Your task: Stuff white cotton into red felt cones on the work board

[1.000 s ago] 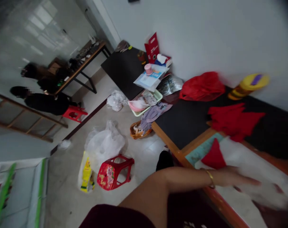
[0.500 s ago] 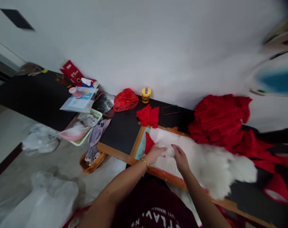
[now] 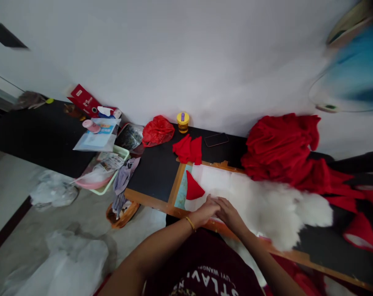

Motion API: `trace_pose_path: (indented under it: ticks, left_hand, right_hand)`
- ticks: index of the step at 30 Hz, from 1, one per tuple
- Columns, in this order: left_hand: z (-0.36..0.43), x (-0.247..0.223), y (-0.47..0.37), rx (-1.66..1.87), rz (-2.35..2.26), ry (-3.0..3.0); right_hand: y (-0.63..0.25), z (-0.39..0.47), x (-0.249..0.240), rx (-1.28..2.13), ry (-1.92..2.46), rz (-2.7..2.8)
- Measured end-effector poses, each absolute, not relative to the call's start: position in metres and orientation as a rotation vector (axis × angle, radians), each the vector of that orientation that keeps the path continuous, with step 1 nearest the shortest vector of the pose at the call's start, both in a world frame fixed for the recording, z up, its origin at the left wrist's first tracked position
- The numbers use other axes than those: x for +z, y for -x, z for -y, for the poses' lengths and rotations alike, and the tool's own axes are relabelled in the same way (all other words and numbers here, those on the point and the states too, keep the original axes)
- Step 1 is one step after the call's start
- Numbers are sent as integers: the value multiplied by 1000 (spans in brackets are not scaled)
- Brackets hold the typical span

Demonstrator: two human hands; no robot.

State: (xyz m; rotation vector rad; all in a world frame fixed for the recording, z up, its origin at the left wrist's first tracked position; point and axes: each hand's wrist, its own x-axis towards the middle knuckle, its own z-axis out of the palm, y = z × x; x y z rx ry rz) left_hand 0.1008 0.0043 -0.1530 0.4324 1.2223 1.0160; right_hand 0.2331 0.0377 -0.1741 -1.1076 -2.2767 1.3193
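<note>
- Vs. earlier frame: L hand [image 3: 205,213] & R hand [image 3: 230,214] close up; fingers now touching, curled together. Can't tell if they hold anything.
- Fluffy white fibre stuffing [image 3: 274,216]: heaped right of fingers; prob. v. light, squashy, clingy. Best pinched in small tufts.
- Red triangular cloth piece [image 3: 192,187]: just beyond L fingertips; prob. soft, limp. Take by edge.

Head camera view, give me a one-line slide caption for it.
Left hand and right hand meet beside a red cloth triangle, fluffy white stuffing heaped to their right.
</note>
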Motion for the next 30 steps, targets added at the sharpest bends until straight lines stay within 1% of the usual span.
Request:
trace_pose_path:
  ticks: [3, 6, 7, 9, 11, 13, 15, 21, 30]
  left_hand:
    - [11, -151, -97, 897, -1300, -389]
    - [23, -149, -78, 847, -1411, -474]
    - [26, -150, -69, 839, -1492, -577]
    - [30, -154, -49, 737, -1748, -969]
    - [31, -164, -31, 488, -1955, -1347]
    - [27, -175, -20, 248, -2026, -1560]
    - [21, -186, -15, 133, -2016, -1655]
    - [6, -207, -9, 68, -1942, -1735]
    - [4, -199, -1, 76, -1938, -1726]
  right_hand:
    - [-230, -27, -178, 1392, 1173, 2066]
    - [-224, -26, -175, 1516, 1400, 1724]
    - [-224, -27, -173, 1570, 1506, 1592]
    - [-227, -31, -169, 1675, 1671, 1342]
    - [-231, -33, -165, 1732, 1707, 1150]
    - [-234, -34, -161, 1742, 1680, 1008]
    - [-234, -32, -159, 1768, 1644, 901]
    - [-219, -17, -151, 1847, 1557, 728]
    - [-195, -21, -134, 1899, 1472, 538]
